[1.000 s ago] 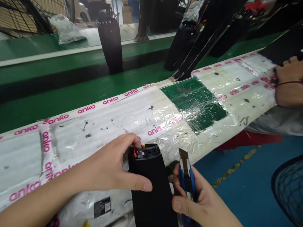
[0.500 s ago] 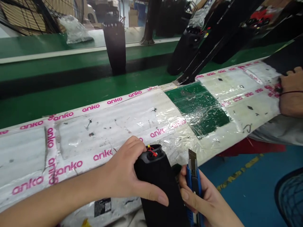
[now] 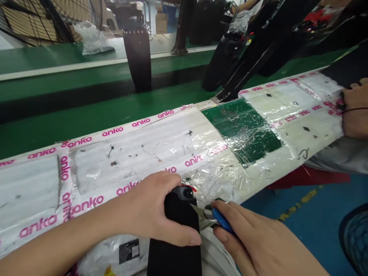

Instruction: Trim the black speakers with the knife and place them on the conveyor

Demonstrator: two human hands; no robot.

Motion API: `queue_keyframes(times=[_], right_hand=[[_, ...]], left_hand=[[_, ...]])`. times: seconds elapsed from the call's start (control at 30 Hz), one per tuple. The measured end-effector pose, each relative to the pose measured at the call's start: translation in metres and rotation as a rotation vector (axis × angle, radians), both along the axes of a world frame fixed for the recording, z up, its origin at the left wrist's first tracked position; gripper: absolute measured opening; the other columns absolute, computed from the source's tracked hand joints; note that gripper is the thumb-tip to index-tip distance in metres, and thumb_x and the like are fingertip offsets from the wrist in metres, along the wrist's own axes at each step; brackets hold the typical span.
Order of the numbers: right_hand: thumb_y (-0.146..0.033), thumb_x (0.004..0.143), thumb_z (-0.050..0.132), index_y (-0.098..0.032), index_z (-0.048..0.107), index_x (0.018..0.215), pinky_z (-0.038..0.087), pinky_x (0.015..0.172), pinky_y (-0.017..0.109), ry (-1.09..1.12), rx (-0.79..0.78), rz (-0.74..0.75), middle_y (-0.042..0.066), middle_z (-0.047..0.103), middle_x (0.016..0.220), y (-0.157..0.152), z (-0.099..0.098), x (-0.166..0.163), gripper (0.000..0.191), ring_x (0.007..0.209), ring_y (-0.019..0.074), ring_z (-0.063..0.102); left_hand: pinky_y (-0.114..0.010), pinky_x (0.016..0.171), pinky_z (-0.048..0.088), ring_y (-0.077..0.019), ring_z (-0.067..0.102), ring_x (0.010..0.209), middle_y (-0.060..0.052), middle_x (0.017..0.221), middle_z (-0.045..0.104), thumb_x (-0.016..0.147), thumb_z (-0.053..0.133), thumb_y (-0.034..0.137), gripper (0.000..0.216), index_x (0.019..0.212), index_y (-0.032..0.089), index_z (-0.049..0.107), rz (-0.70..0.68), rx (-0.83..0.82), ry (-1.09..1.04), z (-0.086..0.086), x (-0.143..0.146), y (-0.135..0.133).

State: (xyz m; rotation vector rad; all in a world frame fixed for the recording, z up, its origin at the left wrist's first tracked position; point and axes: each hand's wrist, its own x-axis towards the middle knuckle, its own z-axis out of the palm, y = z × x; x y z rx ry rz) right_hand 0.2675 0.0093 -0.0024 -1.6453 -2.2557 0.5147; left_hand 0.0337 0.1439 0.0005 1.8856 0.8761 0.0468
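Note:
My left hand (image 3: 152, 211) is wrapped round the upper part of a black tapered speaker housing (image 3: 174, 257), thumb across its near side. The housing stands tilted in front of me at the bench edge. Red wires stick out at its open top end, where a grey rim shows. In my right hand (image 3: 255, 237), a blue utility knife (image 3: 222, 220) is gripped with its blade pointing left. The blade lies at the housing's upper right side; whether it touches cannot be made out. Most of the knife handle is hidden by my fingers.
The bench (image 3: 161, 142) is covered in white sheets, clear film and pink-lettered tape. Beyond runs a green surface (image 3: 94, 96) with another black housing (image 3: 139, 57) upright and one beside a slanted black post (image 3: 258, 53). A co-worker's hand (image 3: 356, 103) rests at right.
My right hand has turned the knife from blade up to blade pointing left, bringing it against or close to the housing's upper side. The housing has tilted and rotated slightly in my left hand.

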Motion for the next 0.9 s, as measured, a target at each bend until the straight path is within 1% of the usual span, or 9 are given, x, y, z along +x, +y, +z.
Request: queue_keyframes(times=[0.07, 0.17, 0.27, 0.37, 0.57, 0.67, 0.73, 0.9], right_hand=[[-0.033, 0.114, 0.033, -0.019, 0.058, 0.125, 0.053, 0.044, 0.033, -0.195, 0.152, 0.107, 0.003, 0.074, 0.083, 0.013, 0.004, -0.001, 0.03, 0.059, 0.0221, 0.072], [-0.032, 0.115, 0.023, -0.018, 0.055, 0.121, 0.049, 0.04, 0.035, -0.304, 0.236, 0.151, 0.004, 0.073, 0.081, 0.025, 0.01, -0.007, 0.036, 0.06, 0.0223, 0.073], [-0.032, 0.116, 0.02, -0.019, 0.055, 0.12, 0.047, 0.04, 0.036, -0.323, 0.236, 0.162, 0.004, 0.074, 0.081, 0.026, 0.012, -0.009, 0.037, 0.059, 0.0219, 0.073], [-0.031, 0.116, 0.019, -0.019, 0.055, 0.12, 0.046, 0.04, 0.036, -0.328, 0.241, 0.174, 0.002, 0.072, 0.078, 0.026, 0.012, -0.006, 0.039, 0.054, 0.0207, 0.07], [-0.032, 0.116, 0.02, -0.019, 0.056, 0.117, 0.041, 0.037, 0.037, -0.349, 0.203, 0.216, 0.004, 0.073, 0.078, 0.031, 0.015, -0.005, 0.039, 0.053, 0.0215, 0.069], [-0.033, 0.116, 0.021, -0.019, 0.057, 0.114, 0.041, 0.037, 0.036, -0.331, 0.177, 0.218, 0.002, 0.07, 0.074, 0.033, 0.017, -0.007, 0.039, 0.051, 0.02, 0.068], [-0.034, 0.116, 0.021, -0.02, 0.057, 0.11, 0.039, 0.035, 0.036, -0.32, 0.171, 0.216, 0.0, 0.068, 0.071, 0.033, 0.018, -0.008, 0.039, 0.047, 0.019, 0.066], [-0.032, 0.115, 0.021, -0.021, 0.057, 0.108, 0.039, 0.034, 0.037, -0.327, 0.186, 0.208, 0.002, 0.07, 0.072, 0.033, 0.018, -0.008, 0.039, 0.047, 0.0201, 0.067]], left_hand=[[-0.032, 0.058, 0.041, -0.0227, 0.057, 0.073, -0.001, 0.083, 0.058, 0.058, 0.084, 0.074, 0.062, 0.079, 0.022, 0.057, 0.001, -0.005, -0.006, -0.002, 0.001, 0.001], [-0.031, 0.058, 0.041, -0.0217, 0.057, 0.072, -0.001, 0.082, 0.057, 0.058, 0.084, 0.074, 0.062, 0.079, 0.023, 0.056, -0.007, -0.013, -0.017, -0.004, 0.002, 0.002], [-0.03, 0.056, 0.04, -0.0208, 0.056, 0.071, 0.0, 0.081, 0.057, 0.058, 0.085, 0.074, 0.062, 0.078, 0.023, 0.056, -0.013, -0.015, -0.035, -0.005, 0.003, 0.002], [-0.029, 0.055, 0.039, -0.0194, 0.054, 0.069, 0.001, 0.079, 0.056, 0.057, 0.086, 0.072, 0.062, 0.076, 0.022, 0.055, -0.011, -0.013, -0.063, -0.005, 0.003, 0.002], [-0.026, 0.053, 0.036, -0.0163, 0.05, 0.065, 0.002, 0.075, 0.053, 0.058, 0.089, 0.067, 0.058, 0.073, 0.022, 0.055, 0.0, -0.023, -0.121, -0.006, 0.004, 0.005], [-0.026, 0.054, 0.037, -0.0163, 0.05, 0.065, 0.002, 0.075, 0.054, 0.059, 0.089, 0.064, 0.056, 0.073, 0.022, 0.056, 0.004, -0.046, -0.146, -0.006, 0.004, 0.006], [-0.026, 0.055, 0.037, -0.0164, 0.05, 0.066, 0.002, 0.076, 0.054, 0.059, 0.09, 0.064, 0.056, 0.073, 0.022, 0.056, 0.004, -0.053, -0.156, -0.006, 0.004, 0.006], [-0.027, 0.056, 0.037, -0.0164, 0.049, 0.066, 0.003, 0.075, 0.053, 0.059, 0.09, 0.061, 0.055, 0.072, 0.022, 0.054, 0.006, -0.068, -0.168, -0.006, 0.004, 0.006]])
